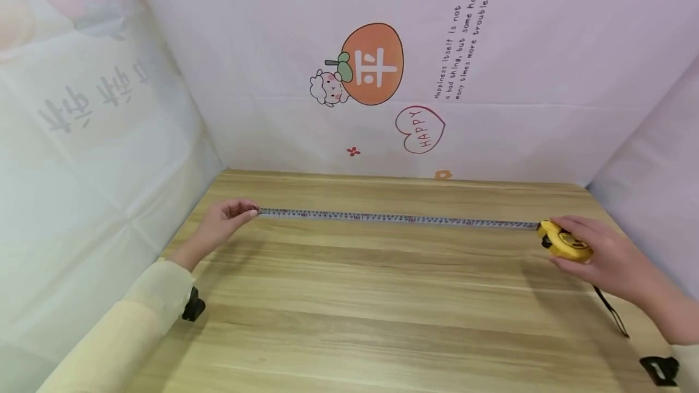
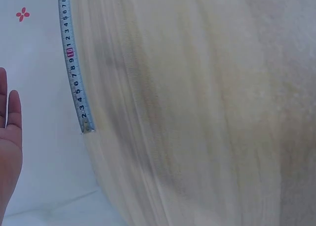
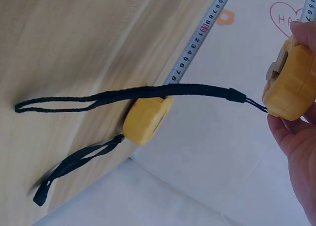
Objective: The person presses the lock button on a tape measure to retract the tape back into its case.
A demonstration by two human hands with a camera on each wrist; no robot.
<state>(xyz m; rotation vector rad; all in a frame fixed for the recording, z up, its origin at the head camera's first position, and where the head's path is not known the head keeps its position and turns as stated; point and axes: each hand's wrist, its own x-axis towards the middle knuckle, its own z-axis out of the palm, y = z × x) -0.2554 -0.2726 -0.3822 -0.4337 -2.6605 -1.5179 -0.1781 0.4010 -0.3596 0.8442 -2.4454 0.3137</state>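
In the head view my left hand point(image 1: 225, 221) pinches the end of a metal tape blade point(image 1: 382, 218) between thumb and fingers. The blade stretches straight across to a yellow tape measure point(image 1: 565, 242), which my right hand point(image 1: 617, 256) grips by its case. The right wrist view shows this held case point(image 3: 292, 80) with a black strap point(image 3: 168, 90) hanging from it. Behind it a second yellow tape measure point(image 3: 147, 121) lies on the table, its blade point(image 3: 190, 50) drawn out. A blade's hooked end point(image 2: 88, 129) shows in the left wrist view, apart from the visible fingers point(image 2: 15, 110).
The wood-grain table point(image 1: 349, 320) meets a printed cloth wall point(image 1: 262, 108) at the back, with more cloth at both sides. A second black strap point(image 3: 74, 166) lies on the table. Black wrist mounts point(image 1: 193, 305) stick out near both sleeves.
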